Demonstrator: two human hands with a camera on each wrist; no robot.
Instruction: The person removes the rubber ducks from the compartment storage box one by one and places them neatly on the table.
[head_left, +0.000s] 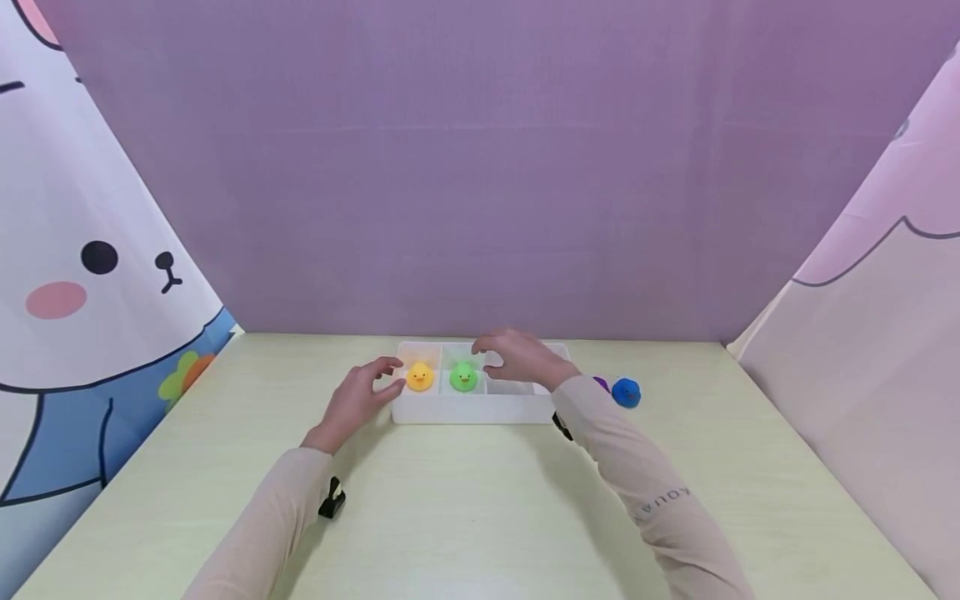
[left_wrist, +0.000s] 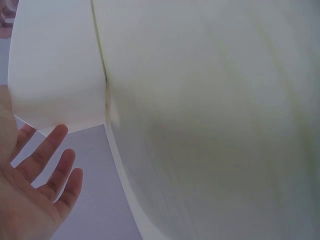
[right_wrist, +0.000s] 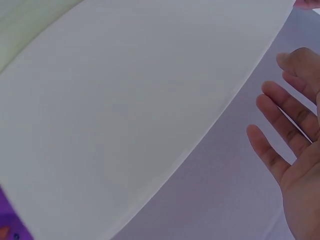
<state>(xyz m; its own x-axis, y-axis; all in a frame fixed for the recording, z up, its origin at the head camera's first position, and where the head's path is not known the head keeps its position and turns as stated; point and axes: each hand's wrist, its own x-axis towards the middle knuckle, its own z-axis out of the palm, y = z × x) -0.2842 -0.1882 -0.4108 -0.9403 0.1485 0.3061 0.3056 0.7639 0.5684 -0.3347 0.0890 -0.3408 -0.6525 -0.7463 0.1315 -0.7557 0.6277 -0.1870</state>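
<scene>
A white box with compartments (head_left: 465, 410) stands near the back of the table. In its leftmost compartment sits a yellow duck toy (head_left: 420, 377), and beside that, in another compartment, a green duck toy (head_left: 463, 377). My left hand (head_left: 358, 398) is at the box's left end, thumb and fingers apart, nothing held; whether the fingertips touch the wall I cannot tell. Over the box, just right of the green duck, hovers my right hand (head_left: 525, 358) with its fingers loosely bent and nothing in them. It hides part of the right-hand compartments.
Right of the box a blue toy (head_left: 626, 392) lies on the table (head_left: 450, 508). Next to it is a purple toy (head_left: 601, 383), partly behind my right forearm. A purple backdrop (head_left: 480, 183) rises behind the table, with printed cloths on both sides.
</scene>
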